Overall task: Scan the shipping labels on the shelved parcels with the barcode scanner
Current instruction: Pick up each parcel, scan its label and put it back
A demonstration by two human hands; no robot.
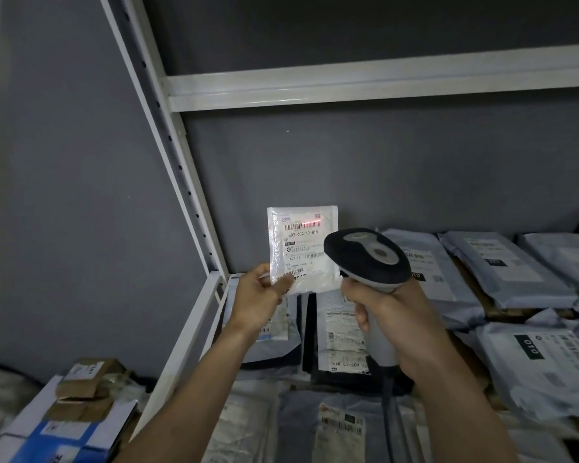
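Holding a small white padded mailer upright above the shelf, the left hand pinches its lower left corner between thumb and curled fingers. A printed shipping label faces the camera, and a red scan line glows across the right part of its top barcode, above the number 502 602 12 815. The right hand is clenched round the pale grey handle of a black-and-grey barcode scanner, whose dark head sits just right of the mailer and overlaps its lower right edge in the picture. A grey cable hangs down from the handle's base.

Below both hands, the white metal shelf frame carries many flat parcels: grey plastic mailer bags with white labels lie in overlapping rows to the right, and dark and pale bags lie directly under the arms. Left of the frame's upright, brown cardboard boxes rest on a blue-and-white carton. A dark grey wall stands behind.
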